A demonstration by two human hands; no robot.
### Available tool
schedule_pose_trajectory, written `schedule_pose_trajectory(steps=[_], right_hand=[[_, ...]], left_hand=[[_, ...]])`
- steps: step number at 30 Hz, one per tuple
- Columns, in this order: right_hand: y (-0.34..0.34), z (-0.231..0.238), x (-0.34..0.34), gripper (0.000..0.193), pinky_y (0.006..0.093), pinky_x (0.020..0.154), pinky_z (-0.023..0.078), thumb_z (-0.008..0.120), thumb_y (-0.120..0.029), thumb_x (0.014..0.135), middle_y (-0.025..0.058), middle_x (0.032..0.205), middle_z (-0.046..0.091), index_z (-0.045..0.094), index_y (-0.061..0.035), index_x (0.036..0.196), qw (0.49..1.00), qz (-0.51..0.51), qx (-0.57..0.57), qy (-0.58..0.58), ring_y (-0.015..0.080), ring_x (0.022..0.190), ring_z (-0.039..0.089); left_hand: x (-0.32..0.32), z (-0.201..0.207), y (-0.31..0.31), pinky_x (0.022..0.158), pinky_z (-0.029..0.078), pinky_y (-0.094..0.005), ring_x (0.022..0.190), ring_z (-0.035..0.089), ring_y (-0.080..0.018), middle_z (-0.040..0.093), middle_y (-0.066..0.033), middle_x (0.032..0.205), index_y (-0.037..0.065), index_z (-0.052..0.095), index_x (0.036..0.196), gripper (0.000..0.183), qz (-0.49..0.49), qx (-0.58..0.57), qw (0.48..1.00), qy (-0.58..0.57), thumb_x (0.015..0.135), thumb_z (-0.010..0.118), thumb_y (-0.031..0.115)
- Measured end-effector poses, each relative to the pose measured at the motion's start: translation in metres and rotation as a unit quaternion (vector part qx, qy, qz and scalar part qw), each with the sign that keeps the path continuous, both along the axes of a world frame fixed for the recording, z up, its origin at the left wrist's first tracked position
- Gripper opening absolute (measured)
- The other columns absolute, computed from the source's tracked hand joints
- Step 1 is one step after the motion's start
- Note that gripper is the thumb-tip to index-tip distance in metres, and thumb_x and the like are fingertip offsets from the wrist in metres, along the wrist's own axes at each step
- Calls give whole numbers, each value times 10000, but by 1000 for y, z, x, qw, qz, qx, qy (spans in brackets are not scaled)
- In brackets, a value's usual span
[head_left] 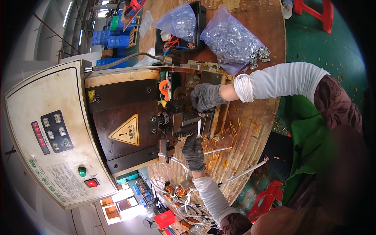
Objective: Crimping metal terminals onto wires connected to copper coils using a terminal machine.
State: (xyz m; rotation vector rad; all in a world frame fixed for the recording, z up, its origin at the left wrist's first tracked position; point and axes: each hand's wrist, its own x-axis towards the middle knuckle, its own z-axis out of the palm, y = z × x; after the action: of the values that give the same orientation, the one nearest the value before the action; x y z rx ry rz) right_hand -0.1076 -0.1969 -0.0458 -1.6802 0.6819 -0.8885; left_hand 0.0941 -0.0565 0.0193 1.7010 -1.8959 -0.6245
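Note:
My left hand (193, 152), in a dark grey knit glove, is closed round a short white cable (199, 128) whose other end points into the terminal press (182, 119). Close to the press's tooling, my right hand (207, 97), gloved the same way, has its fingers curled together. Anything between those fingers is hidden from view. Beside my left hand, a white cable with a bare copper end (217, 150) lies on the wooden bench (235, 168). Orange-handled pliers or scissors (164, 90) rest behind the tooling.
A clear bag of metal cable lugs (234, 37) lies past my right hand, loose lugs (261, 55) spilling from it. A black tray (158, 44) holds another bag. Copper scraps (231, 133) litter the bench. Copper coils (183, 191) with white leads sit beyond my left forearm. A red stool (266, 197) stands nearby.

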Motion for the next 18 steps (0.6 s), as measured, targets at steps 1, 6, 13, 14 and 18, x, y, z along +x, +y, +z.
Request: schedule_pose_trajectory(steps=[1, 6, 13, 14, 18], right_hand=[[-1, -3, 2, 151, 285, 579, 503, 660, -80, 634, 56, 696, 649, 666, -73, 785, 999, -11, -27, 17, 168, 638, 621], [-2, 0, 3, 136, 283, 578, 506, 657, -84, 635, 57, 691, 648, 670, -76, 771, 999, -23, -21, 34, 167, 628, 622], [-1, 5, 2, 138, 291, 569, 507, 651, -99, 634, 68, 682, 646, 670, -79, 769, 996, -21, 37, 74, 178, 618, 625], [-1, 5, 2, 138, 293, 566, 506, 649, -102, 635, 72, 682, 646, 670, -77, 768, 996, -22, 52, 74, 180, 615, 625], [4, 25, -6, 134, 295, 563, 504, 649, -109, 627, 75, 673, 644, 669, -70, 754, 992, -14, 92, 87, 185, 611, 623]], left_hand=[[-1, 0, -1, 679, 471, -272, 744, 588, -150, 615, -87, 835, -36, 601, 1032, 237, -6, -2, 1000, -7, 815, 508, -25], [0, 0, -1, 702, 470, -267, 748, 588, -152, 618, -87, 840, -40, 604, 1020, 228, -2, -2, 1000, 3, 812, 511, -24], [-4, 1, -1, 710, 469, -263, 758, 583, -143, 621, -83, 848, -36, 604, 1030, 242, -6, -10, 1000, -12, 809, 506, -43], [-2, -1, -1, 710, 469, -263, 758, 583, -143, 621, -83, 848, -36, 604, 1030, 242, -5, -9, 1000, -12, 809, 506, -43], [6, -4, -2, 708, 466, -260, 759, 580, -142, 621, -83, 853, -33, 600, 1041, 246, 17, 18, 999, 22, 814, 504, -43]])
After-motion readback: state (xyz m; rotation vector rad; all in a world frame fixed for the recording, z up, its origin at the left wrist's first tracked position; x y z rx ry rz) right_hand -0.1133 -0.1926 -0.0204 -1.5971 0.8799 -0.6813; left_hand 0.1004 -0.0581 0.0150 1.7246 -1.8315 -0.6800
